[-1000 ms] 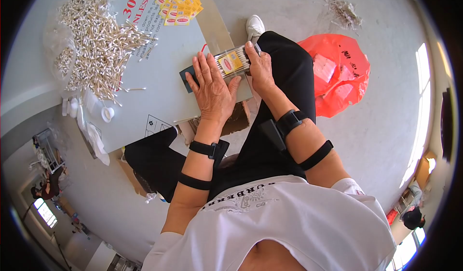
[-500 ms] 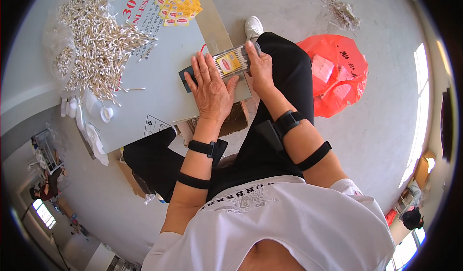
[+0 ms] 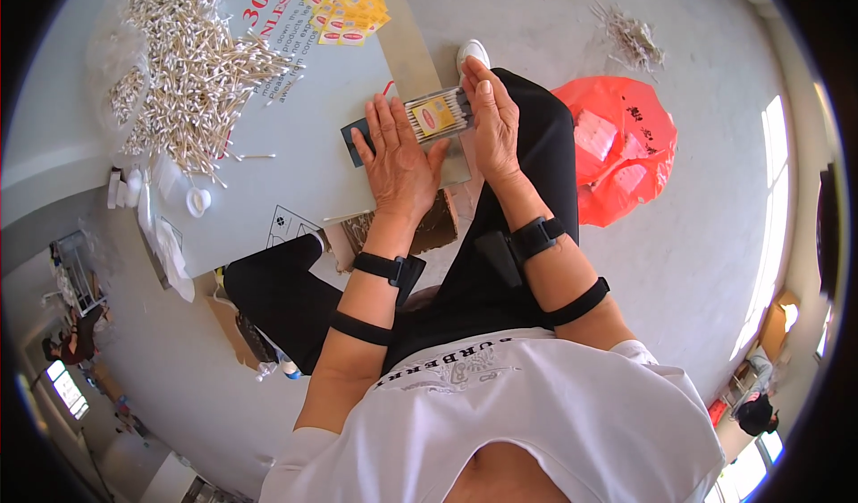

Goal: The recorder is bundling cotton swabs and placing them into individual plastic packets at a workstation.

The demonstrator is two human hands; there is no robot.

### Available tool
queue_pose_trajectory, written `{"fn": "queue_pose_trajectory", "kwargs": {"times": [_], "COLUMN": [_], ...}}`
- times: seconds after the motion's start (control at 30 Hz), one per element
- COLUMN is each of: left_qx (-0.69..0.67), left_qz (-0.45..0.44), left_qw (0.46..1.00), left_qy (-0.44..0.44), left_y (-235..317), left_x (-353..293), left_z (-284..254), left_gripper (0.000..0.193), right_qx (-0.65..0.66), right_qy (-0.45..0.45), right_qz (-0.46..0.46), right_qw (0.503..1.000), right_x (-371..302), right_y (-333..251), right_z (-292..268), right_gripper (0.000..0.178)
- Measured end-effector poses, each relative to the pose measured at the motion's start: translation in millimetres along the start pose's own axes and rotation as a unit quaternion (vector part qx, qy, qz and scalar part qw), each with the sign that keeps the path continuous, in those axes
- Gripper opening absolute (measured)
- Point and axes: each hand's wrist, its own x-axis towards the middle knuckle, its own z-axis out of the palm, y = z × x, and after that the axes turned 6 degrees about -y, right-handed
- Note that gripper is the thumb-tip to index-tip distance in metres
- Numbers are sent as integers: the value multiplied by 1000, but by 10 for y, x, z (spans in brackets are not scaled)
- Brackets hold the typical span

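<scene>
Little has been changed since a second ago: the labelled bundle of thin sticks (image 3: 438,114) is still pressed between the flat left hand (image 3: 399,156) and right hand (image 3: 492,120), fingers stretched out, at the bench (image 3: 295,136) edge; light, loose, best squeezed from both ends.

Just one fisheye cam on my head, looking straight down, pretty close over my hands and the grey table (image 3: 295,181).
</scene>
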Motion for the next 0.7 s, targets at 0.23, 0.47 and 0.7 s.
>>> {"fn": "queue_pose_trajectory", "kwargs": {"times": [0.23,0.47,0.7], "left_qx": [-3,-16,-68], "left_qz": [-4,-16,-3], "left_qw": [1000,1000,996], "left_qy": [0,6,51], "left_y": [3,-30,-74], "left_x": [7,4,4], "left_z": [-10,-38,-132], "left_gripper": [88,86,80], "right_qx": [8,0,-164], "right_qy": [-1,-22,-38], "right_qz": [-7,-15,-81], "right_qw": [1000,1000,982], "right_x": [-40,-53,11], "right_y": [51,100,-61], "right_z": [33,84,-76], "right_gripper": [48,48,37]}}
